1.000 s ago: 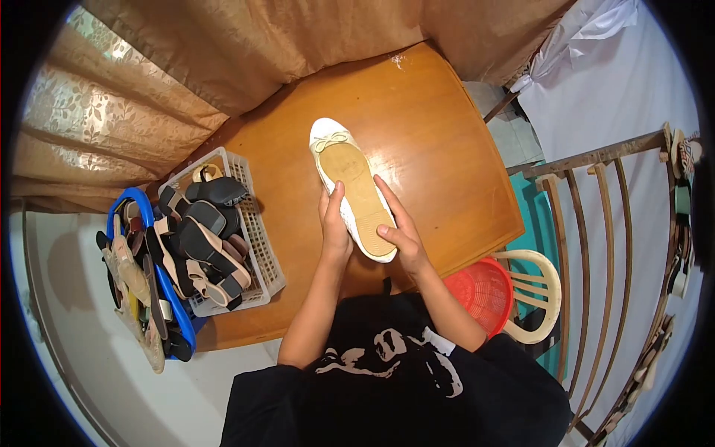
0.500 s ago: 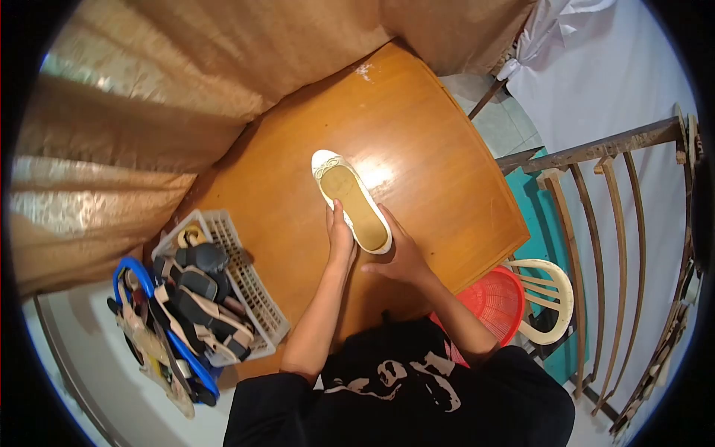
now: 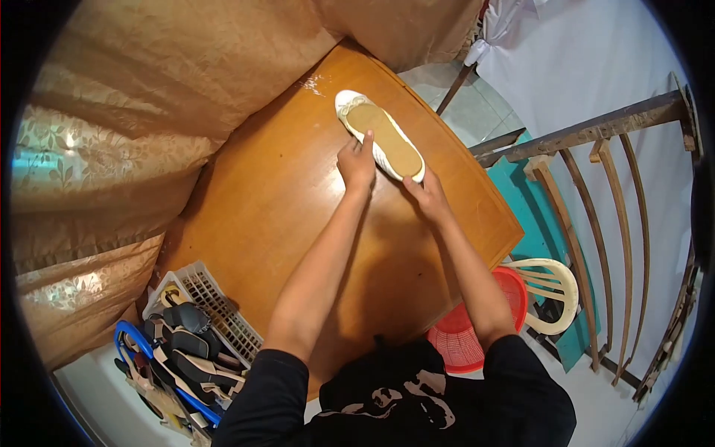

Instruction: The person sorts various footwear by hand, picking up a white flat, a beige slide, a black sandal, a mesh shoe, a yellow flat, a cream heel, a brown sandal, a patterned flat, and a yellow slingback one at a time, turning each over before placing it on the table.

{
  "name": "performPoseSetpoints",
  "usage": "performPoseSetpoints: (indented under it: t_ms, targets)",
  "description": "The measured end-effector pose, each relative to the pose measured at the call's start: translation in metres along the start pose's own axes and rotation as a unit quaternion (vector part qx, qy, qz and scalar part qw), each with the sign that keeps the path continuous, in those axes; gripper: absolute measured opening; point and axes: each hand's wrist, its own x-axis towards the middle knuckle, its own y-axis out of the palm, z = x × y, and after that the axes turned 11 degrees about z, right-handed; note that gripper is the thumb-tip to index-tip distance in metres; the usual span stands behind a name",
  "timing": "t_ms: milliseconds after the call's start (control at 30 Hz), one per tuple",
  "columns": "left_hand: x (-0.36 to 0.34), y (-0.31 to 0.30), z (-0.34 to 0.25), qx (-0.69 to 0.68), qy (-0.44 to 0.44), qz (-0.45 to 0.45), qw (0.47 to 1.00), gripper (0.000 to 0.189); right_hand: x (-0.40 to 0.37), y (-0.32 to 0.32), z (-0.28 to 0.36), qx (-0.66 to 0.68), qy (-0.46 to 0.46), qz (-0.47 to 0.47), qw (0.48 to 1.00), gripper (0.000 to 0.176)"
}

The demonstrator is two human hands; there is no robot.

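A white ballet flat (image 3: 387, 140) with a tan insole and a small bow at the toe is held above the wooden table. Its toe points away and to the left. My left hand (image 3: 357, 164) grips the side of the shoe, thumb over the rim near the insole. At the heel, my right hand (image 3: 427, 195) pinches the back edge with the thumb on top; its other fingers are partly hidden under the shoe.
A white plastic basket (image 3: 223, 309) full of dark sandals stands at the lower left, beside a blue-rimmed container (image 3: 128, 326) with more footwear. Right of the wooden table (image 3: 261, 201) are a red basket (image 3: 462, 339), a cream plastic chair (image 3: 570, 290) and a wooden railing (image 3: 596, 134).
Both hands have carried the shoe farther away from my body and a little to the right, arms now stretched out. My right hand has closed around the heel. The camera view has shifted too.
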Motion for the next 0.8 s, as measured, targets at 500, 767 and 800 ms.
performPoseSetpoints:
  t_ms: [500,767,800]
  targets:
    - [0.11,0.025,-0.01,-0.045,-0.115,0.043,0.991,0.036,0.045,-0.064,-0.029,-0.236,0.133,-0.02,0.962,0.06]
    - [0.117,0.027,0.006,-0.093,-0.111,0.043,0.989,0.061,0.045,-0.057,-0.024,-0.243,0.129,-0.056,0.96,0.062]
    - [0.121,0.023,0.016,-0.108,-0.102,0.064,0.987,0.066,0.045,-0.056,-0.024,-0.243,0.133,-0.066,0.959,0.063]
